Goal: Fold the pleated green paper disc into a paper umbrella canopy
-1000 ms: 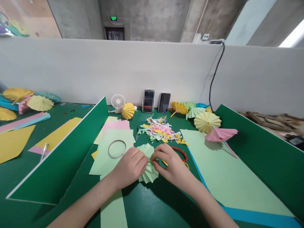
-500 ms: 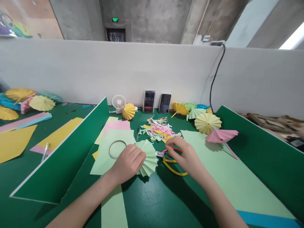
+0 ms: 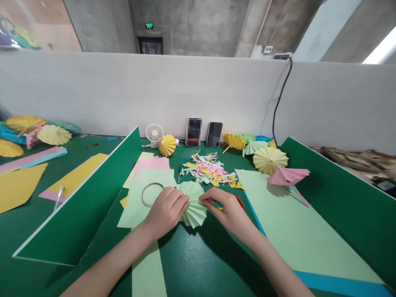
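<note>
Between my hands is a light green pleated paper circle (image 3: 194,214), fanned out like a small umbrella top. My left hand (image 3: 168,209) is closed on its left side, covering part of the folds. At the right edge, my right hand (image 3: 225,206) pinches the pleats between thumb and fingers. Behind that hand lies a pair of scissors (image 3: 240,201); only bits of the red and yellow handles show. A dark round ring (image 3: 152,194) rests on a green paper sheet (image 3: 131,212) beside my left hand.
Coloured paper scraps (image 3: 210,170) are heaped ahead. Large green paper (image 3: 297,227) lies at right, near a pink paper umbrella (image 3: 287,176) and a pale yellow one (image 3: 270,160). Green dividers stand left (image 3: 89,206) and right (image 3: 337,185). Two phones and a small fan (image 3: 154,133) line the wall.
My right hand has come left from above the scissors to the pleated paper's right edge and pinches it there. My left hand stays in its place, still holding the paper.
</note>
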`<state>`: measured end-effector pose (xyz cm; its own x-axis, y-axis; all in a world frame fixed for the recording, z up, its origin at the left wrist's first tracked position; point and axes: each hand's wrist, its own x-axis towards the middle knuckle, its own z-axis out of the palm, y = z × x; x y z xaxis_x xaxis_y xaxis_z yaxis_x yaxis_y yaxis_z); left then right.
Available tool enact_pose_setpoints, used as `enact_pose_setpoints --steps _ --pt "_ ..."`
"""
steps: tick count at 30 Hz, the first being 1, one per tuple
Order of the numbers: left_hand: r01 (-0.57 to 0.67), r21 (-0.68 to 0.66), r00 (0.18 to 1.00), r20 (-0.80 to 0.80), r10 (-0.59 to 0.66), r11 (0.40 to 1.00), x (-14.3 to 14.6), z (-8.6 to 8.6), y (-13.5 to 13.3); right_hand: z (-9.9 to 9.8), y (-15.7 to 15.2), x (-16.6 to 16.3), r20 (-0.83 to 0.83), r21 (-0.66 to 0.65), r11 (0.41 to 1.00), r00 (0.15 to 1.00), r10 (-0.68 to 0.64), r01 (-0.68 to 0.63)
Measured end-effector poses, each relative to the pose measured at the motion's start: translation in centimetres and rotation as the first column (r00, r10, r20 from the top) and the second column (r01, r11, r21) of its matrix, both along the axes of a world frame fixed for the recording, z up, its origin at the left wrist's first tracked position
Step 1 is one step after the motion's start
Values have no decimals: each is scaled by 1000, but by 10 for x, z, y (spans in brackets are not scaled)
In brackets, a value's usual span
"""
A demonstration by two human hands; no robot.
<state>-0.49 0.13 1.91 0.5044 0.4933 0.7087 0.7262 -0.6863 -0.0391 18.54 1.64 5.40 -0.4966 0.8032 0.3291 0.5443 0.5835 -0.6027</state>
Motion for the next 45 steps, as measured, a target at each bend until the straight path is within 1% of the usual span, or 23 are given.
enact_pose_setpoints --steps 5,9,13,21,27,32,34,37,39,41,45 --pt "2 -50 1000 -29 -4 999 1 1 0 0 -3 -3 -9 36 999 1000 29 -29" --pt "-10 -55 998 -62 7 998 1 2 0 2 -6 -4 5 43 999 999 34 -34" --pt "14 -56 998 -58 -17 998 0 4 0 3 -7 -4 -2 48 998 999 36 -36" --pt "26 -38 996 -81 -29 999 0 8 0 5 -9 -4 -38 16 1000 999 24 -23" --pt "38 -55 998 -43 -40 998 -2 8 -2 7 -10 -6 -69 -5 1000 997 17 -18" --pt "25 -30 996 -81 -28 999 -1 10 -2 8 -12 -7 -80 0 1000 996 29 -29" --pt "17 -10 994 -104 -18 1000 0 9 -2 8 -11 -5 -50 24 999 998 38 -37" --pt "-1 24 988 -152 4 1000 2 8 -2 8 -10 -2 43 94 995 999 26 -30" --pt "-14 40 980 -200 22 999 3 6 -3 10 -10 0 102 118 992 995 23 -35" --pt "-22 44 969 -246 32 999 3 5 -5 11 -10 1 143 98 993 989 44 -59" --pt "-6 28 958 -287 14 1000 5 4 -8 14 -12 3 192 -5 996 978 87 -88"
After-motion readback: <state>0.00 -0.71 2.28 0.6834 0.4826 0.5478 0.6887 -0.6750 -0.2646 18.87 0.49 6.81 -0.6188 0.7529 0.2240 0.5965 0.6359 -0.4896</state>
